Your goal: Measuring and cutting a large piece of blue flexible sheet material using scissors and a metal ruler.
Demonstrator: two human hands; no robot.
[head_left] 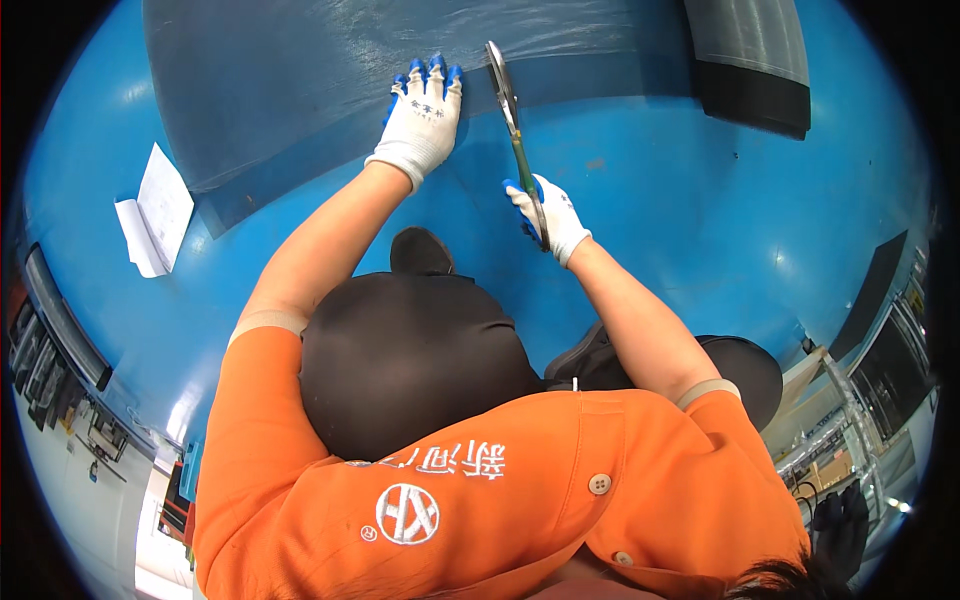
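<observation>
From your head, the left fisheye looks steeply down, close above your orange short-sleeved cloth shirt (545, 490), facing forward over your white-and-blue-gloved left hand (418, 122) and similarly gloved right hand (550, 212) toward the glossy blue floor (720, 230).

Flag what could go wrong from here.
1. The blades of the green-handled shears in the right hand lie close beside the left hand's fingers; a slip sideways might nick the glove.
2. Only the left hand, lying flat, presses on the dark sheet near its near edge, so the sheet could shift or pucker if tugged.
3. The white papers lie loose by the sheet's corner and might get dragged if it slides.
</observation>
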